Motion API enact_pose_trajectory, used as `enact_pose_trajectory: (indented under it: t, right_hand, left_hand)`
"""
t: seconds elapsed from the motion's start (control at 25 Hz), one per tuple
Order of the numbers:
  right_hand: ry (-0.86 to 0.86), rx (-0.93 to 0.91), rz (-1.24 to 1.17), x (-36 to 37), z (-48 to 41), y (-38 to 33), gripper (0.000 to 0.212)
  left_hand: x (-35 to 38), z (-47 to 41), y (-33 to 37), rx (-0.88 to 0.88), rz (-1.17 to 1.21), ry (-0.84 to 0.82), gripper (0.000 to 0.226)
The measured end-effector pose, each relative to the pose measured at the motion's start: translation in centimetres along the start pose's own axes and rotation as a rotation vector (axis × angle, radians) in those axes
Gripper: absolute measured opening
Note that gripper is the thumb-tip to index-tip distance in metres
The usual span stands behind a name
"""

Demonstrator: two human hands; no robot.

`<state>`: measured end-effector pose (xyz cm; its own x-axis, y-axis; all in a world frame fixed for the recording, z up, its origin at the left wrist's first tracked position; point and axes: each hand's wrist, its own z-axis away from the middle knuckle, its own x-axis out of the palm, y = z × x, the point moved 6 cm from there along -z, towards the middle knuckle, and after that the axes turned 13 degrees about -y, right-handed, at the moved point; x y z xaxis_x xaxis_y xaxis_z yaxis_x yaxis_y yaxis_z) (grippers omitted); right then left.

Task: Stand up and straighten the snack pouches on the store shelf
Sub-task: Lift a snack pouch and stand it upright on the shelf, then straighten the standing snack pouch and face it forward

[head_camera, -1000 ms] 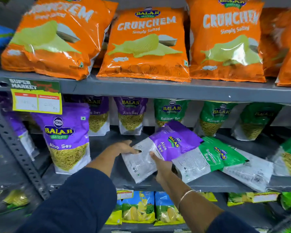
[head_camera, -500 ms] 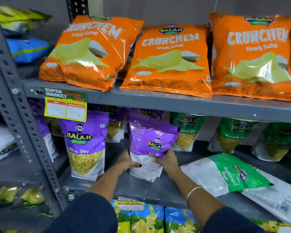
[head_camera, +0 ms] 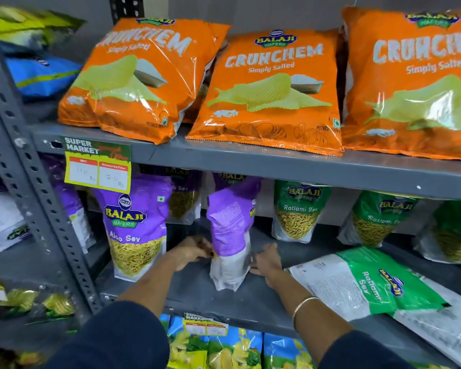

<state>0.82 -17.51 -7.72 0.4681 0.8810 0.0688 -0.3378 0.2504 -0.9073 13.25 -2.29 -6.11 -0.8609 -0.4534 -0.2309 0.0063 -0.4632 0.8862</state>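
A purple Aloo Sev pouch stands upright on the grey middle shelf, turned edge-on toward me. My left hand pinches its lower left side and my right hand presses its lower right side. Another purple Aloo Sev pouch stands upright to the left, facing front. A green Ratlami Sev pouch lies flat on the shelf at the right, with a second flat pouch partly under it.
Upright green pouches and purple ones line the back of the shelf. Orange Crunchem chip bags fill the shelf above. A perforated grey upright and a yellow price tag stand at the left. Blue-yellow packets sit below.
The purple pouch went from lying flat to standing upright, then turned from front-facing to edge-on between both hands. The camera view rose and moved closer.
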Motion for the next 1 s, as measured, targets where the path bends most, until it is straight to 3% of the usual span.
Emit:
enact_pose_trajectory:
  t: [0.04,0.12,0.2,0.28,0.36,0.52,0.64,0.88,1.0]
  right_hand:
    - [-0.057,-0.031,0.130,0.0,-0.2,-0.3,0.028]
    - [-0.165,-0.057,0.471,0.1,-0.6,-0.1,0.064]
    - [-0.227,-0.059,0.642,0.4,-0.4,0.1,0.090]
    - [-0.161,-0.150,0.628,0.2,-0.5,-0.5,0.096]
    - [-0.099,-0.228,0.487,-0.6,-0.8,-1.0,0.088]
    - [-0.101,-0.278,0.416,-2.2,-1.4,-2.2,0.066]
    - [-0.082,-0.270,0.388,-3.3,-1.7,-3.1,0.059]
    - [-0.201,-0.283,0.355,-3.1,-1.2,-3.4,0.067]
    - [-0.169,-0.244,0.393,-3.1,-0.7,-3.7,0.066]
  left_hand:
    - [0.3,-0.1,0.2,0.014,0.044,-0.006,0.028]
    - [1.3,-0.6,0.5,0.029,0.023,-0.027,0.053]
    - [1.8,-1.3,0.9,0.058,-0.058,0.020,0.080]
    - [1.8,-1.6,1.3,0.075,-0.067,0.075,0.103]
    - [1.8,-1.7,1.8,0.085,-0.026,0.050,0.112]
    - [0.6,-1.7,1.8,0.028,0.044,-0.069,0.094]
    - [-0.1,-1.9,2.0,0.084,-0.061,0.028,0.069]
    - [1.9,-2.3,2.7,0.159,-0.003,0.024,0.064]
    - [1.7,-2.0,1.7,-0.005,-0.062,0.028,0.066]
